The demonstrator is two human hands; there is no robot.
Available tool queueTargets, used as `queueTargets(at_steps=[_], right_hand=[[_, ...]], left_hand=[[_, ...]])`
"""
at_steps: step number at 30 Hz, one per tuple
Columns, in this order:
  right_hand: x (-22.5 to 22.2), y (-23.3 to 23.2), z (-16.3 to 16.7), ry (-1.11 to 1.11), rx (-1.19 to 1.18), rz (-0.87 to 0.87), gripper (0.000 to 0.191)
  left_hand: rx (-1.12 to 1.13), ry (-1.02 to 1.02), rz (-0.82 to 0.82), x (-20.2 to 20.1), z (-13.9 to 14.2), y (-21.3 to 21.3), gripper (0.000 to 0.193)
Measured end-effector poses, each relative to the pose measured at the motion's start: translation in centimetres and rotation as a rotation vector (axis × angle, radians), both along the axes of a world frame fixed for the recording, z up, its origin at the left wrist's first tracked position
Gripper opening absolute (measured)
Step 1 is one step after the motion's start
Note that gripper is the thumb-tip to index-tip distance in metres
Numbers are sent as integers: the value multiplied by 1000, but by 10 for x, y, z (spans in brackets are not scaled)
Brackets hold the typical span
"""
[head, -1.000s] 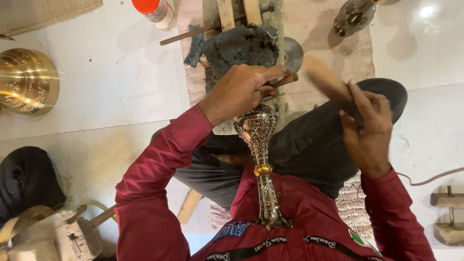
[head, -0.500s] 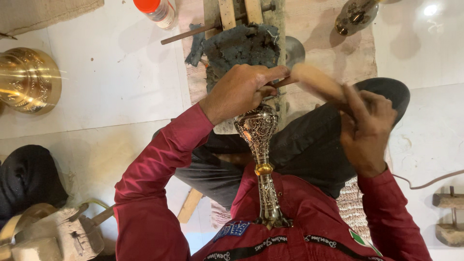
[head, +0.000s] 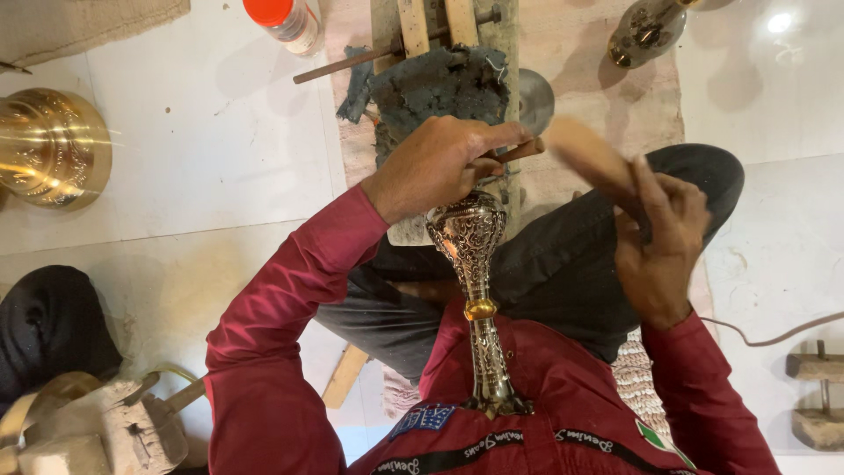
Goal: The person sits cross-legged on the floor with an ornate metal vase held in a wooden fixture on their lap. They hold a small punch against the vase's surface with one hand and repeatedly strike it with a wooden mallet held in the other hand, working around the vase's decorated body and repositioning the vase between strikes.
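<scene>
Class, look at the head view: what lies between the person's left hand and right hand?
In the head view, between the left hand and right hand lies a blurred wooden mallet, over the dark trouser leg.

Left hand (head: 440,167) clenched (right hand (head: 659,246) too)

Right hand (head: 661,242) now lower and farther right than a second ago, fingers spread. Mallet (head: 591,157) blurred, swung down toward the punch (head: 514,151) pinched in the left hand (head: 440,165).
</scene>
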State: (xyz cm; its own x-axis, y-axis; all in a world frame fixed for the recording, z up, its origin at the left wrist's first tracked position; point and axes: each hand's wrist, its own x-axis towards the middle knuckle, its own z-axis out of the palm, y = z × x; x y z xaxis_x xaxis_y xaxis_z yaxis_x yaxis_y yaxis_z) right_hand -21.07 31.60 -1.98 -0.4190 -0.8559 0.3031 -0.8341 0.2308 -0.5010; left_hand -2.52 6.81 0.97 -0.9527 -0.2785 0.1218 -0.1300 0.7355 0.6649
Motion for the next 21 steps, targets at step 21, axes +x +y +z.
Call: queueTargets(at_steps=[21], right_hand=[[6, 2, -6, -533, -282, 3, 61]], left_hand=[[34, 112, -90, -1, -5, -10, 45]])
